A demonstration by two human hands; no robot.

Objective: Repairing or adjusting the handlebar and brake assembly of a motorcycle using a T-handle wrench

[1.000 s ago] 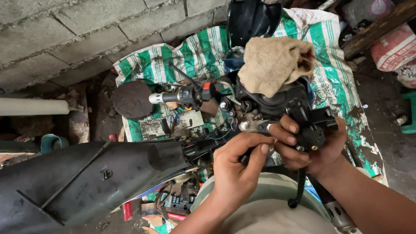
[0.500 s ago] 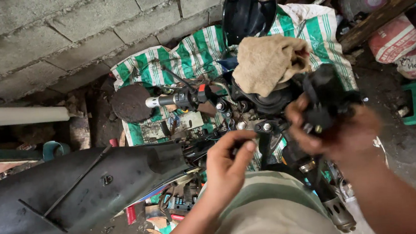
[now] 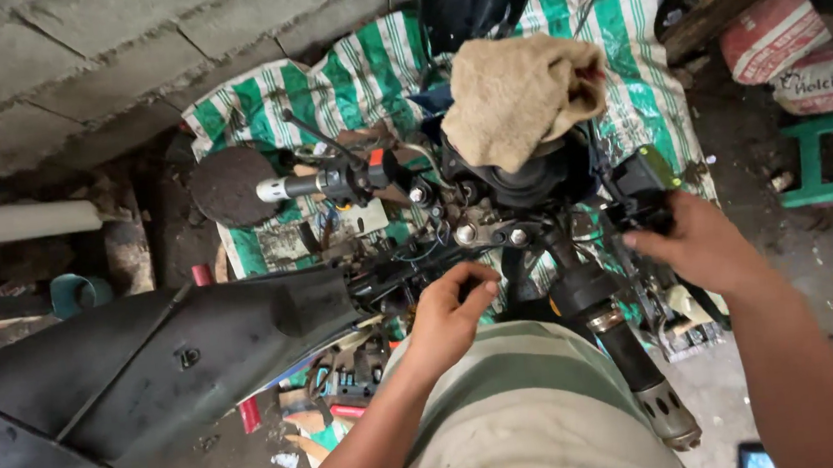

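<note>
My right hand (image 3: 704, 244) is shut on a black switch housing (image 3: 638, 187) at the right of a stripped motorcycle handlebar (image 3: 497, 232). My left hand (image 3: 448, 311) hovers just below the handlebar's centre clamp and wires, fingers curled together; nothing shows between them. The bar's right grip (image 3: 617, 347) slants down between my hands toward my striped shorts (image 3: 513, 416). The left grip with its switch (image 3: 332, 183) points left. A tan rag (image 3: 520, 94) covers the top of the steering head.
A large black fairing panel (image 3: 147, 368) lies at the left. A green-and-white striped sack (image 3: 354, 89) is spread under the parts, against a block wall (image 3: 70, 63). A round mirror (image 3: 231, 185), a grey pipe (image 3: 14, 221), cement bags (image 3: 780, 31) and a green stool (image 3: 832, 162) surround the spot.
My right hand carried the black switch housing from the centre out to the right and lowered it beside the bar. My left hand drew back slightly below the clamp.
</note>
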